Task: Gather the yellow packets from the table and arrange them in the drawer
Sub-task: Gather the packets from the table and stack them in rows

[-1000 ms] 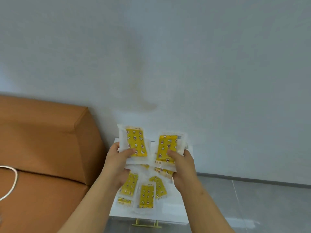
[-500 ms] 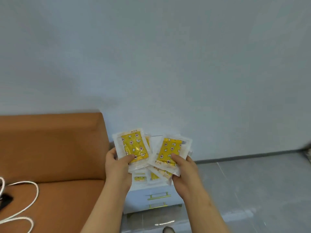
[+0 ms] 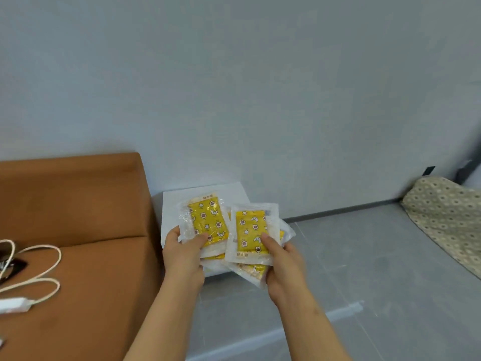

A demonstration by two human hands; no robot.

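Yellow packets in two fanned stacks, held up over the white table, one stack per hand. Left hand pinches its stack, thumb flat on the top packet, fingers curled behind. Right hand pinches the other the same way; its top packet overlaps the left stack's edge. Orange sofa just beside the table, white cable on the seat. Patterned cloth far right.

Tabletop hemmed in: wall directly behind, sofa just beside left edge, back rising above it. Left hand and right hand, gripping fanned yellow packets, cover tabletop front; only back strip shows bare. Right side opens onto grey floor; patterned cushion well apart. White cable loops across sofa seat.
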